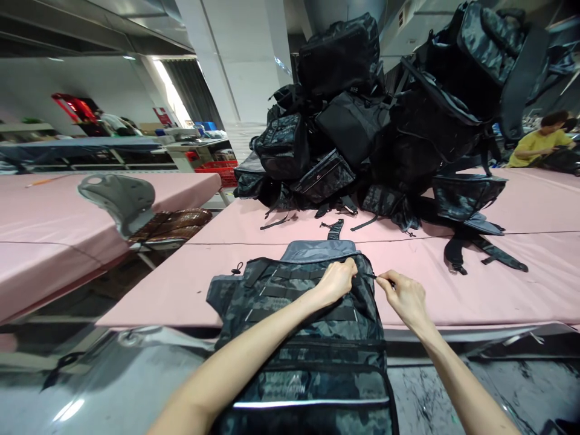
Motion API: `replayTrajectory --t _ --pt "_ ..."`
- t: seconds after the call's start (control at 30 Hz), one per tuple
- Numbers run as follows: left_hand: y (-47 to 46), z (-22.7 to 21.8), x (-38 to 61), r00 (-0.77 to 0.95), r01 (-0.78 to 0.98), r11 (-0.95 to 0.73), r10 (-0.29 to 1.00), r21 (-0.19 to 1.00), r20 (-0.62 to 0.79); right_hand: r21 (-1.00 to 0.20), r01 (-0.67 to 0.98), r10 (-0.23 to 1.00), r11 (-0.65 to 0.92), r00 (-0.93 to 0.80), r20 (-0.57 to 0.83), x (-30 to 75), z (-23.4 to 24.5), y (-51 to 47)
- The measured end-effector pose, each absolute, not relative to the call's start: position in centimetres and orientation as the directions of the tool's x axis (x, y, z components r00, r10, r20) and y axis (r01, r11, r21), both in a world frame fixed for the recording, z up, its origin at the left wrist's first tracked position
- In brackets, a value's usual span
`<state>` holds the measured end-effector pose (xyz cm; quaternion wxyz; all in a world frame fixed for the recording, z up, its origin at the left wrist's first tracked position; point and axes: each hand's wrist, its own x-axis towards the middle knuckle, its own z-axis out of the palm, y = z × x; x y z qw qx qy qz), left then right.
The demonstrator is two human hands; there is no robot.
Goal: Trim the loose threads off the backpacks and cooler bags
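A dark camouflage backpack (317, 332) lies in front of me, its upper part on the pink table and its lower part hanging over the edge. My left hand (338, 281) is closed on the upper right of the bag, gripping its fabric near the top seam. Just off the bag's right edge, my right hand (405, 297) pinches a thin black zipper pull that runs to the bag. A grey flap (317, 249) shows at the bag's top, and a short strap (335, 229) lies beyond it.
A tall pile of black and camouflage backpacks (353, 133) covers the table's far side. Loose straps (489, 251) lie at the right on the pink table (462, 296). To the left stand a grey chair (120, 199) and another pink table (40, 241). A person in yellow (537, 148) sits far right.
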<state>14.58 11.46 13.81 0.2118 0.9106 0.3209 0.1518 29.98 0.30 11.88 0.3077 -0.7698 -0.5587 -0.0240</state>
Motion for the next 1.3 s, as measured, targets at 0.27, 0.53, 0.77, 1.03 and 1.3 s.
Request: replayTrajectory --t 0.27,0.53,0.77,1.03,1.3 --pt "11.3 16.8 5.8 0.874 0.451 -0.474 0.407 0.757 -0.265 -0.820 0.571 0.872 -0.026 0.414 0.261 32.0 10.4 3.1" --pt "10.2 14.8 4.0 0.789 0.548 -0.620 0.606 0.561 -0.101 -0.460 0.886 0.940 -0.057 0.204 0.275 27.2 12.8 3.9" --pt "5.9 12.4 -1.8 0.798 0.411 -0.640 0.597 0.649 0.083 0.016 0.995 0.961 -0.103 0.095 0.261 26.6 12.1 3.0" --pt "7.8 11.9 -8.4 0.572 0.518 -0.509 0.804 0.688 0.164 0.122 0.991 0.953 -0.060 0.020 0.304 26.9 10.5 3.0" --pt "9.7 10.2 -11.0 0.407 0.533 -0.397 0.895 0.747 0.185 -0.179 0.963 0.706 -0.203 0.271 0.654 29.7 12.3 3.6"
